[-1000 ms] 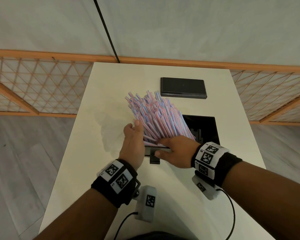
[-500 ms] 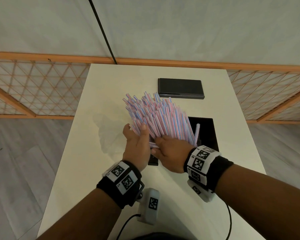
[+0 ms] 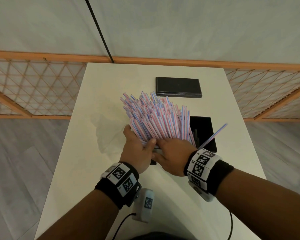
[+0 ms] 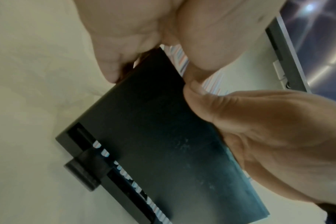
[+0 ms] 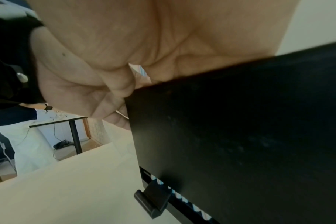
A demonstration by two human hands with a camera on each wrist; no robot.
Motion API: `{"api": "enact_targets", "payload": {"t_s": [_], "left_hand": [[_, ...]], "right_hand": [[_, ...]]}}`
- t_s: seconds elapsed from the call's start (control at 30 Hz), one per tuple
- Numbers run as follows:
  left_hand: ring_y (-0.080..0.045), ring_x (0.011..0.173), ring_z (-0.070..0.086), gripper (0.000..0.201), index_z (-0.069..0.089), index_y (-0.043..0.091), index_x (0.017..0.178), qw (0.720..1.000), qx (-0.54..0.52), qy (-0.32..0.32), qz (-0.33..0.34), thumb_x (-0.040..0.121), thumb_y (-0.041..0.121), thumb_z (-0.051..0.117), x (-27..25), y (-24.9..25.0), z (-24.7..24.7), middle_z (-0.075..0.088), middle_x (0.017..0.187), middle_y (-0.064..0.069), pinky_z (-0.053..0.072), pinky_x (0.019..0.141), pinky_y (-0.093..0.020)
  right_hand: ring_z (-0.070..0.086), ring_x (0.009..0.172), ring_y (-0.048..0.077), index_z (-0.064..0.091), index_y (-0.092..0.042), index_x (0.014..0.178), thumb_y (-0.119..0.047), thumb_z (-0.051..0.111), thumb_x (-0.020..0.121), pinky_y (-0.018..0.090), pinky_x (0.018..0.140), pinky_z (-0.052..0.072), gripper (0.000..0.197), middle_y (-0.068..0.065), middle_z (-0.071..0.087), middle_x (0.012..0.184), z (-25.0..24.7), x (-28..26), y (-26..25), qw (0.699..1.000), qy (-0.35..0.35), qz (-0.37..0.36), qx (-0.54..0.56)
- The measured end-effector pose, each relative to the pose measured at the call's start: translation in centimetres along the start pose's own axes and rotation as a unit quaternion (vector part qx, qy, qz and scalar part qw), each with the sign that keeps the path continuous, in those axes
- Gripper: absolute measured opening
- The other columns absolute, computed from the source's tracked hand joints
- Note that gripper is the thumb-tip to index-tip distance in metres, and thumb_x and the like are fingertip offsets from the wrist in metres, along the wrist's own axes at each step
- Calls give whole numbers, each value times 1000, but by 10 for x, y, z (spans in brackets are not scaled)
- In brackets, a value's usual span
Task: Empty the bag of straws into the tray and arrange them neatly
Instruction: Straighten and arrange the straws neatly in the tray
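Observation:
A thick bundle of pink, blue and white striped straws [image 3: 154, 116] stands in a black tray [image 3: 204, 129] and fans out toward the far left. My left hand [image 3: 137, 149] grips the bundle's base from the left, thumb across the straws. My right hand [image 3: 171, 153] wraps the base from the near right, with its thumb against the tray's front wall [image 4: 163, 136]. One loose straw [image 3: 213, 135] leans out to the right over the tray. Straw ends [image 4: 105, 153] show through a slot low in that wall. The bundle's bottom is hidden by my hands.
A flat black lid [image 3: 178, 86] lies at the far middle of the white table [image 3: 232, 170]. A crumpled clear plastic bag [image 3: 107, 129] lies just left of my left hand. Wooden lattice railings stand beyond the table on both sides.
The bundle has swung from leaning far left to more upright. My hands have closed in together around its base. One straw has slipped out to the right.

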State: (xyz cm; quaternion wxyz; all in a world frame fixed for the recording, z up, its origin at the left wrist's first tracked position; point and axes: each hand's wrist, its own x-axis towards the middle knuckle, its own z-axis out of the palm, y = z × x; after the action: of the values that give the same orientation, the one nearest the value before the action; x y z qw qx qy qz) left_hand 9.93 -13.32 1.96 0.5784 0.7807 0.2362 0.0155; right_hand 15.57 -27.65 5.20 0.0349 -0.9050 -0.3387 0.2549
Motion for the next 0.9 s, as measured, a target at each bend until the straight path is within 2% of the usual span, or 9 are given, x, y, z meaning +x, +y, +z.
{"api": "enact_targets", "payload": {"t_s": [0.1, 0.2, 0.3, 0.43, 0.5, 0.57, 0.7, 0.8, 0.9], "left_hand": [[-20, 109, 64, 74, 19, 6, 149, 1000, 8, 20, -4, 94, 16, 67, 1, -2, 1, 58, 117, 6, 53, 98, -42], [-24, 118, 60, 70, 18, 5, 150, 1000, -2, 14, -12, 97, 21, 61, -1, 1, 4, 55, 120, 5, 49, 101, -41], [-16, 115, 58, 77, 22, 10, 149, 1000, -12, 17, -11, 90, 32, 66, -3, 5, 5, 54, 124, 6, 46, 99, -32], [-13, 105, 55, 69, 23, 15, 147, 999, 14, -4, -32, 94, 18, 67, -3, 9, 3, 51, 117, 10, 41, 92, -27], [-5, 93, 56, 66, 28, 17, 142, 999, 16, 8, -35, 92, 19, 70, -3, 12, 1, 53, 110, 16, 41, 90, -26], [5, 82, 51, 63, 33, 16, 136, 999, 8, 28, -41, 89, 21, 74, -2, 16, 0, 50, 99, 24, 42, 87, -27], [-11, 86, 51, 57, 36, 15, 130, 998, 18, 44, -49, 88, 25, 74, -2, 17, -1, 46, 93, 23, 42, 84, -31], [-16, 92, 55, 49, 39, 18, 122, 997, 17, 47, -58, 88, 26, 74, -3, 16, -2, 53, 98, 16, 46, 87, -34], [-18, 97, 58, 41, 43, 21, 116, 997, 24, 53, -59, 89, 30, 73, -3, 15, -6, 59, 110, 5, 47, 89, -35]], "right_hand": [[58, 110, 28, 51, -20, 129, -60, 34, 94, 42, 91, 50, 55, 3, 60, 120, -1, -2, -2, 1000, 3, -11, 18], [58, 103, 26, 54, -16, 120, -47, 46, 96, 41, 87, 51, 40, 4, 58, 113, -5, -11, -2, 998, 12, -22, 59], [57, 93, 25, 58, -17, 104, -42, 53, 86, 42, 79, 53, 31, 1, 56, 99, -19, -26, 4, 993, 86, -28, 70], [56, 86, 33, 66, -13, 90, -37, 56, 78, 44, 72, 53, 28, 7, 56, 90, -47, -50, 25, 973, 227, 48, 13], [55, 88, 34, 68, -13, 96, -32, 64, 79, 40, 70, 52, 26, 8, 53, 95, -60, -62, 40, 953, 280, 112, 5], [54, 95, 34, 64, -12, 109, -30, 71, 80, 37, 72, 49, 35, 10, 49, 108, -67, -70, 55, 943, 283, 173, -7], [56, 101, 35, 51, -10, 126, -42, 73, 80, 40, 82, 50, 60, 13, 44, 124, -61, -74, 80, 925, 268, 268, 40], [60, 91, 26, 57, -11, 114, -36, 72, 83, 26, 71, 39, 42, 8, 63, 104, -53, -70, 91, 915, 276, 278, 95], [48, 63, 7, 65, -15, 94, -26, 70, 87, 8, 53, 25, 13, -8, 59, 75, -54, -69, 85, 920, 291, 242, 101]]}}
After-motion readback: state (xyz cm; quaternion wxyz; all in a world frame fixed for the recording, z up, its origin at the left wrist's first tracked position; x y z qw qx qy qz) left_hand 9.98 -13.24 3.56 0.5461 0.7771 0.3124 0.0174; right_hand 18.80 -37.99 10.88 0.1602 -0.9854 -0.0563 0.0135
